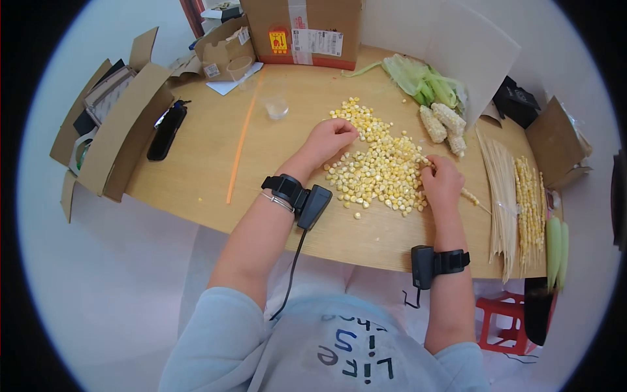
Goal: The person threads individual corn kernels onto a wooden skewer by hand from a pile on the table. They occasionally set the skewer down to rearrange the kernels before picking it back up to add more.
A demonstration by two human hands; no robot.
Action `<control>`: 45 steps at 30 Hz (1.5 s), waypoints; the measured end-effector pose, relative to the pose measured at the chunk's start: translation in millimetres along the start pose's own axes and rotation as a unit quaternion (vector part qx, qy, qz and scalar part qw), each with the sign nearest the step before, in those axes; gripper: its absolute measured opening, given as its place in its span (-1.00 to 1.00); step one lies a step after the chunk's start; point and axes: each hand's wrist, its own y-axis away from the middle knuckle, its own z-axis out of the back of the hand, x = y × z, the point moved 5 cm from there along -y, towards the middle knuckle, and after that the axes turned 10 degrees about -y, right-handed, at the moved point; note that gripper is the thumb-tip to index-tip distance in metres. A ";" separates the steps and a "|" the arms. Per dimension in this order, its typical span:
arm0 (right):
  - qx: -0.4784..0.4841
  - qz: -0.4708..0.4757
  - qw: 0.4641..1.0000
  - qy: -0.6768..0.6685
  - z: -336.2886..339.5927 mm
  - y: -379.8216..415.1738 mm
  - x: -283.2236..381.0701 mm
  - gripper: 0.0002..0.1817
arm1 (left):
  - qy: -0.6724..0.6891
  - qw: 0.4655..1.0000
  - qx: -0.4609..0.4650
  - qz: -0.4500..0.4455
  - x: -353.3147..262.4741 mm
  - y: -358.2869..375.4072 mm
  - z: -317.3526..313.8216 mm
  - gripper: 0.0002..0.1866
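Note:
A wide pile of yellow corn kernels (382, 170) lies on the wooden table between my hands. My left hand (334, 138) is at the pile's left edge, thumb and fingers pinched together; whatever they hold, if anything, is too small to make out. On the pile's right side, my right hand (444, 183) is closed round a skewer with kernels (471, 197), whose threaded part and bare tip stick out to the right of the hand. Its upper end shows near the fingertips beside the pile.
Bare skewers (499, 202) and kernel-threaded skewers (528, 209) lie at the right, beside green corn ears (555, 251). Stripped cobs (447, 124) and husks (424, 78) lie behind the pile. Left are a plastic cup (276, 108), an orange strip (243, 144), a black case (168, 132) and cardboard boxes (134, 124).

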 end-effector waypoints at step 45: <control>0.099 0.026 0.978 -0.183 0.6 7.4 33.0 -0.76 | -0.298 0.895 0.039 -0.328 -44.9 29.9 -40.9 -0.78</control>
